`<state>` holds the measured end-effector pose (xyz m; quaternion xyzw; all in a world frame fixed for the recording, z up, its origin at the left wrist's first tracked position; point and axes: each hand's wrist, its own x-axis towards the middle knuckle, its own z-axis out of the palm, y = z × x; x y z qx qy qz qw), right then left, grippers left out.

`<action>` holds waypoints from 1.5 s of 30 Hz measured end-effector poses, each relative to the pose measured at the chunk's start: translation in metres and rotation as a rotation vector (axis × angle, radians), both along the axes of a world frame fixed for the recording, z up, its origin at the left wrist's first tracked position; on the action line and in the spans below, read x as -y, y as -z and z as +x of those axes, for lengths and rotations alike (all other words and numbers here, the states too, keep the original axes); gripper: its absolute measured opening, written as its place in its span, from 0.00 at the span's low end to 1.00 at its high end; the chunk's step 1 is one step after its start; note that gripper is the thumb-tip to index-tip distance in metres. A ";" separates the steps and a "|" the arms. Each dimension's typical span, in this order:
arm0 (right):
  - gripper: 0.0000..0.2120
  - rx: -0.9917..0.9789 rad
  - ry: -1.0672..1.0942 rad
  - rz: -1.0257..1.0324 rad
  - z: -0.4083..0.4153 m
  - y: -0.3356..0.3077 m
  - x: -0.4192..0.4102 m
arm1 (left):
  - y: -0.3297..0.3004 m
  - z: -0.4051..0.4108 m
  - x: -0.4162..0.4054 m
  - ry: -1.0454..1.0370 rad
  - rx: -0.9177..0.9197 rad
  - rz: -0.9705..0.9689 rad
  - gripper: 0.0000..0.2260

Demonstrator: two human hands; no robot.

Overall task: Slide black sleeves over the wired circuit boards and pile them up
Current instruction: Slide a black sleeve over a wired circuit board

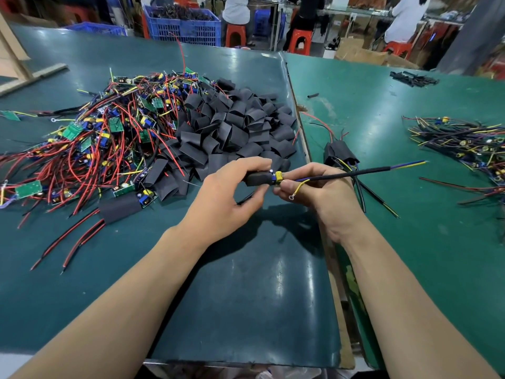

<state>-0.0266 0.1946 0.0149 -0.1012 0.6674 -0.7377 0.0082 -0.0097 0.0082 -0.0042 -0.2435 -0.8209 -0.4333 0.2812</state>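
Observation:
My left hand pinches a black sleeve that covers most of a wired circuit board; only the board's blue and yellow end sticks out. My right hand grips that end and its black cable, which runs off to the right. A heap of loose black sleeves lies just beyond my hands. To its left is a tangle of bare boards with red and black wires. A small pile of sleeved boards sits right of the table seam.
One sleeved board with red-black leads lies at the left front. More wired parts spread at the right edge, and black tubing bits lie far right. Blue crates and seated people are behind the green tables.

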 end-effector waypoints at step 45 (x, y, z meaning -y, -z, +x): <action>0.13 -0.134 0.045 0.239 0.003 -0.004 0.002 | -0.004 -0.003 0.000 0.011 -0.071 -0.179 0.17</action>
